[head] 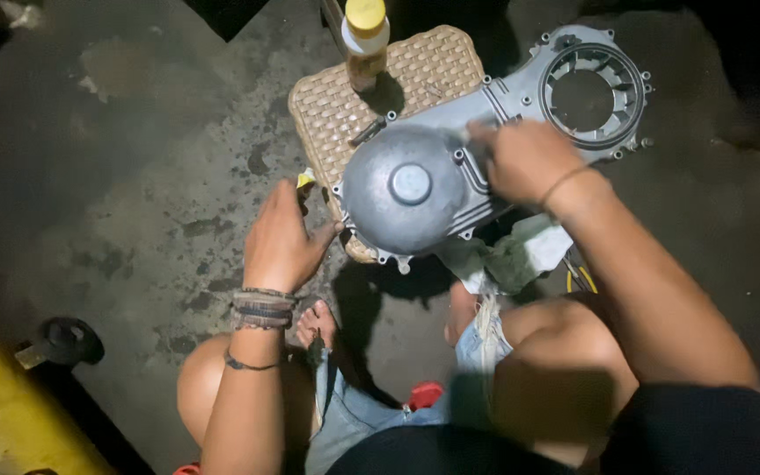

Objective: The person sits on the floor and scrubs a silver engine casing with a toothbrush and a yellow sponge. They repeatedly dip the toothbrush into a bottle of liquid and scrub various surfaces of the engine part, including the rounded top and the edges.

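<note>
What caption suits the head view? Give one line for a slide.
Left hand steadies a grey metal engine cover on a wicker stool; right hand presses its middle.

Resting on stained dark concrete floor (134,176): square woven wicker stool (327,105), bearing grey cast-metal engine cover (415,189) and yellow-capped bottle (366,40).

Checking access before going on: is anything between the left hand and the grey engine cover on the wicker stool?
Nothing visible. The left hand sits right at the rounded end of the metal cover, thumb near its edge. The right hand already rests on the cover's middle. The yellow-capped bottle stands behind, on the wicker stool.
</note>
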